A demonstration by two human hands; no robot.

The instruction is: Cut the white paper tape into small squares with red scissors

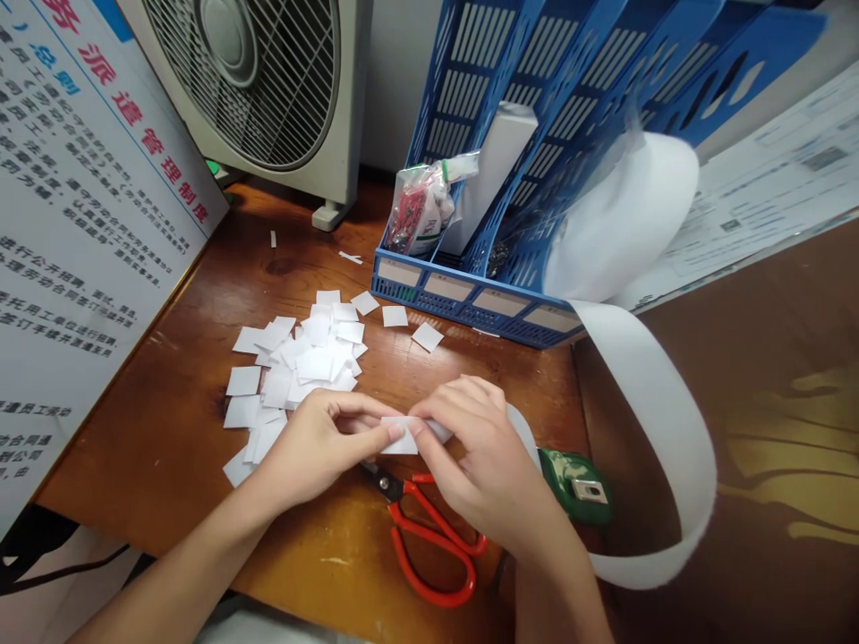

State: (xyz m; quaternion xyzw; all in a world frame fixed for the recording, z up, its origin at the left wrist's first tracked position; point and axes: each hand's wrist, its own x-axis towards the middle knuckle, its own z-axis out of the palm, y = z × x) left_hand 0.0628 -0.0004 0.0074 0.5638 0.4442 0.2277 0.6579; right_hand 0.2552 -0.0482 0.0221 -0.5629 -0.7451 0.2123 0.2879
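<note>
My left hand (315, 443) and my right hand (480, 465) meet over the wooden desk (194, 447), both pinching the end of a long white paper strip (401, 440) between thumb and fingers. The strip (661, 420) loops away to the right and up to a white roll (621, 215) leaning in the blue rack. Just beneath my hands lie red-handled scissors (429, 537), shut, on the desk. A heap of small white paper squares (301, 367) lies just beyond my left hand.
A blue slotted file rack (470, 295) stands at the back, holding a plastic bag (422, 206) and a white box. A fan (268, 80) sits at the back left, a printed board (80, 224) leans on the left. A green object (577, 483) lies near my right wrist.
</note>
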